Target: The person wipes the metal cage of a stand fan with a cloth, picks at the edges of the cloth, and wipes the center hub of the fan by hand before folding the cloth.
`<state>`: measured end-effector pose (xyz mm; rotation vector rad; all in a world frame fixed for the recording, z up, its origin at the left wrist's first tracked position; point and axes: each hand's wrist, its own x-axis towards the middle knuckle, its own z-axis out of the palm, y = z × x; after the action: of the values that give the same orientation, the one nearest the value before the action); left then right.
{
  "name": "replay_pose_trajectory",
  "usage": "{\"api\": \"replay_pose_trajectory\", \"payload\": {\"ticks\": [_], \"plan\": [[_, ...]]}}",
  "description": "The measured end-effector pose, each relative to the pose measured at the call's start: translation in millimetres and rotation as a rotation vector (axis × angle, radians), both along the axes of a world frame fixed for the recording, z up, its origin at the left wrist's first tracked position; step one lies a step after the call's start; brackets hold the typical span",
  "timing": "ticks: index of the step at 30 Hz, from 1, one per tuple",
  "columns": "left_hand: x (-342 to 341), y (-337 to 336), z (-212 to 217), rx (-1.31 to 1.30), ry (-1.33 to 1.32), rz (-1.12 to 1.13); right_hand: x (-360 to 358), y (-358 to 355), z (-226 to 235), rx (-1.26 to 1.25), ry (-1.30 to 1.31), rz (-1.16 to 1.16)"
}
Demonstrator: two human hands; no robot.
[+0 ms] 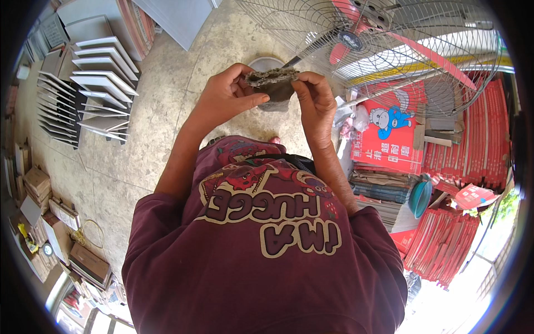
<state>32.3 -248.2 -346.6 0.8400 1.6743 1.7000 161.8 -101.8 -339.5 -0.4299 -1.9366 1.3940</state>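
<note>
Both hands hold one ragged grey-brown piece (273, 83), maybe old cardboard, up in front of the chest. The left hand (225, 97) and right hand (314, 100) pinch its top edge with their fingers. It looks whole, not yet pulled apart.

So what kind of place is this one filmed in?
Probably a small workshop or storeroom for packaging: stacks of flat red cardboard boxes on the right, grey tiles in a black rack on the bare concrete floor, and a large wire-caged fan.
</note>
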Motion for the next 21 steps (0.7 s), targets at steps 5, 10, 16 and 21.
{"api": "replay_pose_trajectory", "payload": {"ticks": [5,10,16,21], "plan": [[0.1,0.6,5.5,-0.065,0.314,0.089,-2.8,-0.5,7.8,-0.099,-0.045,-0.024],[-3.9,4.7,4.3,0.228,0.434,0.133,-3.5,2.8,4.3,-0.128,-0.12,0.021],[0.3,2.5,-10.8,0.287,-0.143,0.012,-3.5,7.4,-0.7,-0.123,-0.108,0.104],[5.0,5.5,-3.3,0.293,-0.264,0.028,-9.3,-4.7,24.7,-0.474,-0.016,0.172]]}}
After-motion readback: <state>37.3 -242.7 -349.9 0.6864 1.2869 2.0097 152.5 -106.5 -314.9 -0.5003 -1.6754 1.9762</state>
